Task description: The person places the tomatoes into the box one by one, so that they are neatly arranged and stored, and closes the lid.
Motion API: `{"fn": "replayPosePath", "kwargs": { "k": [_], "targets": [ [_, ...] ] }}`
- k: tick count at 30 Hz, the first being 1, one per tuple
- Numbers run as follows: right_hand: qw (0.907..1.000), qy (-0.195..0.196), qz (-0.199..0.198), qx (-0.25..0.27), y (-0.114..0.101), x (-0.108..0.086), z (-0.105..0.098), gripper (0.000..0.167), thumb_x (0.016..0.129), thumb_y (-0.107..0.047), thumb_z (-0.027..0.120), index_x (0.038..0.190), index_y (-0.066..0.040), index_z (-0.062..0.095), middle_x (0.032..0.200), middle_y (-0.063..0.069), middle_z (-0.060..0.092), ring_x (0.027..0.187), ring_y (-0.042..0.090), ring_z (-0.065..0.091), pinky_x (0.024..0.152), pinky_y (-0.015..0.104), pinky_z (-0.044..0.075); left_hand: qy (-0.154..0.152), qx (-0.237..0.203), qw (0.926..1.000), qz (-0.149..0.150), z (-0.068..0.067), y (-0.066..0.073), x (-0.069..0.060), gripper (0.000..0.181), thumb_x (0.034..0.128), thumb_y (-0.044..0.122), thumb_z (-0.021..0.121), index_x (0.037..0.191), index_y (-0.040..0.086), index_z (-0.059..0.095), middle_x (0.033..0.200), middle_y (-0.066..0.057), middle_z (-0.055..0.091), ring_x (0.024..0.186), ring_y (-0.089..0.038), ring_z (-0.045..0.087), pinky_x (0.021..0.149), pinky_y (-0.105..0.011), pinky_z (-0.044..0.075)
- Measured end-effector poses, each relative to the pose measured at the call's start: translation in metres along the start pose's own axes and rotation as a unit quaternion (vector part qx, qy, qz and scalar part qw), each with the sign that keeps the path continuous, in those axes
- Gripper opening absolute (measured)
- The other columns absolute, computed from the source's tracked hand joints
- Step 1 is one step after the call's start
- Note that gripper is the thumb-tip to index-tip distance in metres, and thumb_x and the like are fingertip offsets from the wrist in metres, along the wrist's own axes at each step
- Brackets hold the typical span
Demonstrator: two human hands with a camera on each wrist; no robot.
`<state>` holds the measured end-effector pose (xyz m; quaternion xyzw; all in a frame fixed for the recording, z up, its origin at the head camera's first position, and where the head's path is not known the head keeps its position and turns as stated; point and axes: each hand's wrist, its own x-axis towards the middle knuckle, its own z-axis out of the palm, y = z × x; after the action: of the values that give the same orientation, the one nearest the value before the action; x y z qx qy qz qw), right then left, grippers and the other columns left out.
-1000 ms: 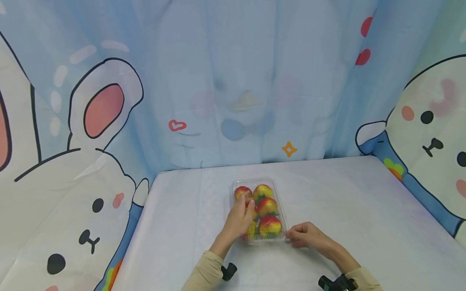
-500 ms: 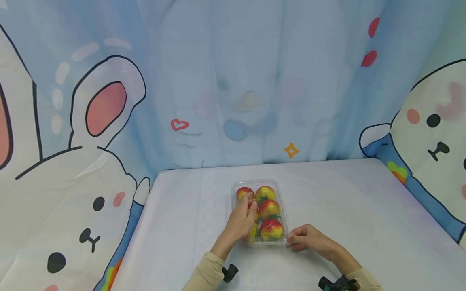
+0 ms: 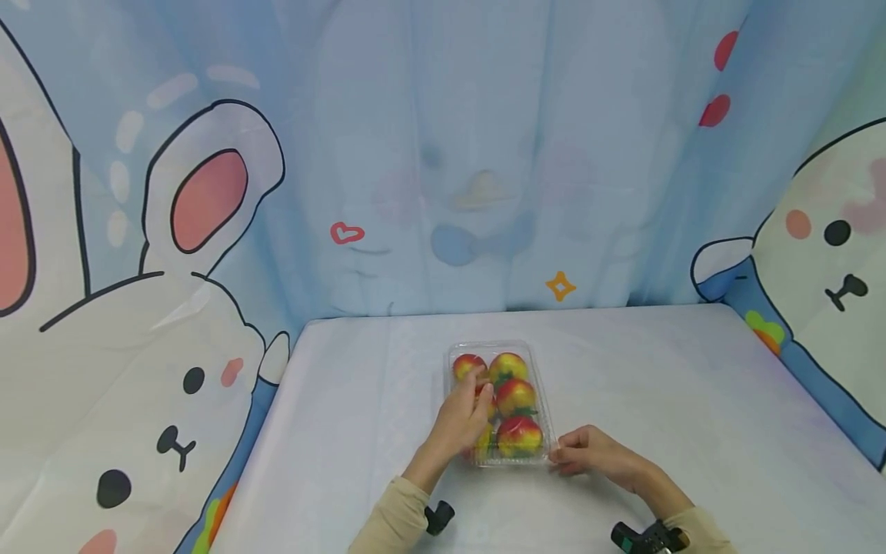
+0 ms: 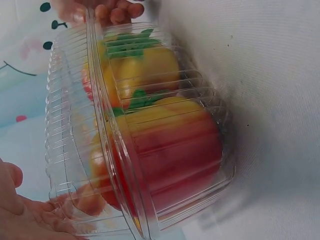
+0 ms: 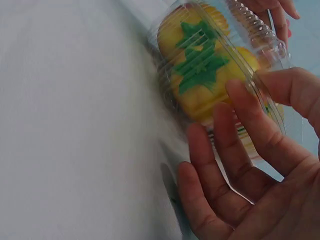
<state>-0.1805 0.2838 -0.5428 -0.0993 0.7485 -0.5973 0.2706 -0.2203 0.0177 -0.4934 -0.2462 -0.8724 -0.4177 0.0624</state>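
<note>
A clear plastic clamshell box [image 3: 487, 345] with its lid down lies on the white table. Inside sit several red-and-yellow fruits [image 3: 519, 436] with green leafy caps, visible through the plastic. My left hand [image 3: 462, 415] rests over the left part of the lid, its fingers bent slightly and hiding some fruit. In the left wrist view, the ribbed lid [image 4: 65, 125] stands beside that palm. My right hand [image 3: 598, 454] is at the near right corner. In the right wrist view, its thumb and index finger [image 5: 252, 107] pinch the box's rim, while the other fingers spread loosely below.
The white table [image 3: 692, 385] extends on both sides of the box. Behind it hangs a light blue curtain [image 3: 477, 115] with cartoon animals printed on it. Black wrist cameras [image 3: 647, 537] sit at both sleeves.
The head view has shifted slightly, so everything sits a little further right. Both hands keep their places on the box, and the lid stays down.
</note>
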Motion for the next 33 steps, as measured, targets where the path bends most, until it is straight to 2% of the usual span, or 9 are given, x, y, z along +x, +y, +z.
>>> {"fn": "replayPosePath", "kwargs": {
  "k": [3,5,8,12,15,19,23,27,33],
  "targets": [
    [0.9996,0.004,0.009,-0.026,-0.005,0.000,-0.007,0.030,0.097,-0.024,0.059,0.095,0.003,0.072,0.099,0.008,0.072,0.094,0.021,0.068,0.084,0.039,0.058,-0.003,0.002,1.0000,-0.001,0.000,0.001,0.000,0.049,0.1060,0.030,0.035,0.142,-0.002,0.043,0.128,-0.015,0.063,0.120,-0.030,0.059,0.103,-0.047,0.046],
    [0.9985,0.018,0.015,-0.049,-0.010,0.002,-0.014,0.033,0.099,-0.025,0.056,0.104,0.004,0.070,0.100,0.008,0.072,0.094,0.021,0.067,0.084,0.040,0.058,-0.003,0.004,1.0000,-0.001,0.000,0.001,0.000,0.050,0.1062,0.032,0.033,0.142,-0.001,0.043,0.128,-0.015,0.063,0.120,-0.030,0.059,0.103,-0.046,0.046],
    [0.9945,0.058,0.022,-0.085,-0.020,0.007,-0.027,0.038,0.101,-0.029,0.052,0.114,0.005,0.065,0.105,0.011,0.070,0.096,0.025,0.066,0.085,0.042,0.057,-0.004,0.007,1.0000,-0.001,-0.001,0.000,0.000,0.051,0.1062,0.033,0.032,0.142,-0.001,0.043,0.128,-0.014,0.063,0.120,-0.029,0.059,0.103,-0.046,0.047],
    [0.9864,0.122,0.022,-0.108,-0.034,0.026,-0.043,0.047,0.102,-0.034,0.051,0.123,0.007,0.059,0.114,0.019,0.067,0.102,0.031,0.066,0.086,0.044,0.057,-0.003,0.017,0.9998,0.003,-0.001,0.000,0.000,0.051,0.1059,0.033,0.034,0.141,-0.002,0.044,0.127,-0.014,0.064,0.120,-0.029,0.059,0.102,-0.046,0.047],
    [0.9826,0.152,0.022,-0.105,-0.045,0.046,-0.052,0.057,0.101,-0.041,0.050,0.128,0.008,0.055,0.120,0.025,0.064,0.105,0.034,0.065,0.088,0.044,0.057,-0.004,0.028,0.9996,0.003,-0.001,0.000,0.001,0.050,0.1059,0.033,0.034,0.141,-0.001,0.044,0.126,-0.013,0.065,0.119,-0.029,0.059,0.102,-0.045,0.047],
    [0.9803,0.170,0.034,-0.094,-0.055,0.074,-0.058,0.065,0.101,-0.047,0.048,0.133,0.010,0.049,0.126,0.028,0.060,0.106,0.034,0.065,0.088,0.042,0.057,-0.010,0.034,0.9994,-0.001,-0.001,0.002,0.002,0.050,0.1058,0.033,0.034,0.142,0.001,0.045,0.125,-0.012,0.066,0.118,-0.028,0.059,0.100,-0.044,0.048],
    [0.9777,0.184,0.061,-0.082,-0.059,0.096,-0.059,0.066,0.102,-0.044,0.045,0.135,0.013,0.045,0.129,0.030,0.056,0.107,0.034,0.064,0.090,0.042,0.056,-0.016,0.046,0.9988,0.004,0.001,0.002,0.003,0.049,0.1051,0.032,0.036,0.140,-0.001,0.047,0.123,-0.012,0.066,0.117,-0.028,0.060,0.099,-0.043,0.049],
    [0.9757,0.191,0.083,-0.068,-0.061,0.110,-0.060,0.065,0.104,-0.041,0.042,0.138,0.014,0.041,0.132,0.032,0.051,0.111,0.038,0.061,0.093,0.045,0.054,-0.024,0.071,0.9972,0.004,0.003,0.002,0.005,0.047,0.1046,0.030,0.038,0.139,-0.002,0.048,0.125,-0.013,0.065,0.118,-0.029,0.059,0.099,-0.042,0.049],
    [0.9765,0.191,0.084,-0.056,-0.060,0.126,-0.063,0.061,0.103,-0.037,0.043,0.138,0.014,0.043,0.132,0.032,0.051,0.114,0.038,0.059,0.096,0.045,0.053,-0.030,0.075,0.9966,-0.014,0.003,0.001,0.005,0.048,0.1049,0.031,0.037,0.140,0.000,0.048,0.127,-0.012,0.064,0.121,-0.028,0.058,0.103,-0.041,0.047]
  ]
}}
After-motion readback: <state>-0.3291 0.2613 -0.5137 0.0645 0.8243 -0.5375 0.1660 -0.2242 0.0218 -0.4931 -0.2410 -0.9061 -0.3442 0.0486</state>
